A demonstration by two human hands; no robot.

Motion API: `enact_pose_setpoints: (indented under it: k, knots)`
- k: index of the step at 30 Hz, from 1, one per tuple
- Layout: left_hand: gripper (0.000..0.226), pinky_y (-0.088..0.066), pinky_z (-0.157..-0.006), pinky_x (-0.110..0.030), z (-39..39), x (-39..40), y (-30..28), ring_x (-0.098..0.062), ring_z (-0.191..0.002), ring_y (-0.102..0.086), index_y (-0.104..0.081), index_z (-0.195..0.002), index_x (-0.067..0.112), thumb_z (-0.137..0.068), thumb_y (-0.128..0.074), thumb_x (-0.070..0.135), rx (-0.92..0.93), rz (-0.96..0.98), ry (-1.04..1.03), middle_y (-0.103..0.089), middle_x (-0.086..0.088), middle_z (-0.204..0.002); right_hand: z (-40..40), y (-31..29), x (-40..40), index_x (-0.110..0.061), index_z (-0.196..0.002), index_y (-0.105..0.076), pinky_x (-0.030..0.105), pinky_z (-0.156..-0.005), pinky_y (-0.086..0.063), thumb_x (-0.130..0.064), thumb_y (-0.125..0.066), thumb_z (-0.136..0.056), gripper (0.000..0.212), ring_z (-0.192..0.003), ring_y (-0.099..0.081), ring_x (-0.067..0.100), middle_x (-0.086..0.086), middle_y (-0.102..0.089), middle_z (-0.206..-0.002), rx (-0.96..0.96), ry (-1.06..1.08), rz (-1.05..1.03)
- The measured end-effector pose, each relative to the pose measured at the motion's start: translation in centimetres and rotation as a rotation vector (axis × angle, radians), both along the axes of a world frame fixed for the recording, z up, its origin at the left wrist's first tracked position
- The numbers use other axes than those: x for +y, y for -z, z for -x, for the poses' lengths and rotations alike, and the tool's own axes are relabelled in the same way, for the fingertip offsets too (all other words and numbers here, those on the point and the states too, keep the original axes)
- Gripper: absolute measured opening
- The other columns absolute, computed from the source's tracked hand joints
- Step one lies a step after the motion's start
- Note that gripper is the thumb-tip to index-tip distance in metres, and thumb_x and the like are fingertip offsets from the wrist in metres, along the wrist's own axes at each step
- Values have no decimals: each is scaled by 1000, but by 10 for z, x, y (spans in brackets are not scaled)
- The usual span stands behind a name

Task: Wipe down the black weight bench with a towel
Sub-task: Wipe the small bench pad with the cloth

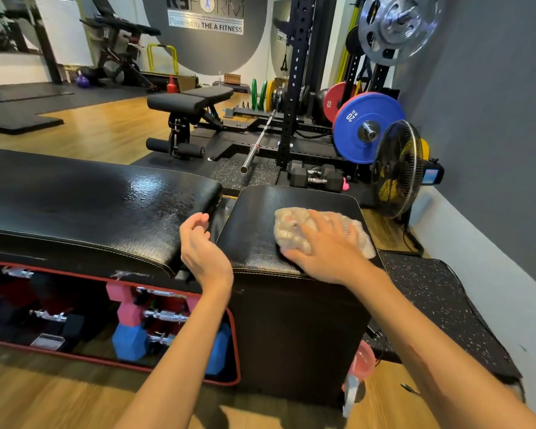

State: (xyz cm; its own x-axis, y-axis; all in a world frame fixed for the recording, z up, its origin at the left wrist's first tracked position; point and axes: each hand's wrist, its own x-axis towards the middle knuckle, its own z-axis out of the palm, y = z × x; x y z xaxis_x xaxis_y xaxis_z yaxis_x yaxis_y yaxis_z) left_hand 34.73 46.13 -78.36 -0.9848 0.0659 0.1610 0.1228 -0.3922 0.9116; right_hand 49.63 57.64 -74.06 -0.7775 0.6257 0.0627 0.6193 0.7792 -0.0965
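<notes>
One towel (322, 232), pale and crumpled, lies on the short pad (260, 224) of the black bench, toward its right side. The right hand (328, 246) presses it flat with fingers spread. The left hand (200, 243) hovers over the gap between the two pads, fingers loosely curled, holding nothing. The long pad (90, 209) stretches left, glossy. Below it an open compartment (235, 351) with a red rim holds several dumbbells (130, 342), pink, blue and dark. Beyond stand a fan (396, 168), a blue plate (369, 128), a barbell (259, 142) and a second bench (189, 102).
</notes>
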Motion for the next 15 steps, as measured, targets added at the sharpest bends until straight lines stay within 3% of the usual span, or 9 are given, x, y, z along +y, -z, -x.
enact_pose_setpoints:
  k: [2, 6, 12, 15]
  knots:
    - [32, -52, -93, -31, -3, 1, -4, -17, -105, -64, -63, -103, 15, -90, -34, 18, -115, -184, -44, -67, -5, -106, 14, 0, -34, -48, -152, -16, 62, -117, 5, -79, -36, -86, 76, -151, 5, 31, -6, -1, -166, 36, -98, 22]
    - [33, -55, -83, -27, 7, -1, -7, -20, -104, -67, -62, -113, 7, -96, -36, 18, -322, -312, -8, -68, -9, -110, 47, 7, -82, -41, -154, -24, 65, -115, 9, -77, -28, -90, 73, -151, 8, 35, -1, -3, -167, 29, -243, -26]
    - [52, -50, -95, -28, 11, -10, -4, -20, -105, -67, -60, -122, 2, -100, -21, 28, -398, -462, 14, -68, -10, -115, 76, -1, -55, -27, -151, -37, 62, -116, -5, -74, -28, -93, 75, -149, -8, 31, -4, -19, -163, 12, -258, 33]
    - [53, -47, -98, -29, 10, -14, -5, -20, -106, -67, -61, -122, 1, -99, -22, 30, -411, -456, 42, -68, -11, -117, 69, -2, -56, -31, -151, -36, 63, -116, -6, -71, -31, -94, 70, -148, -9, 33, -3, -20, -162, 24, -308, -30]
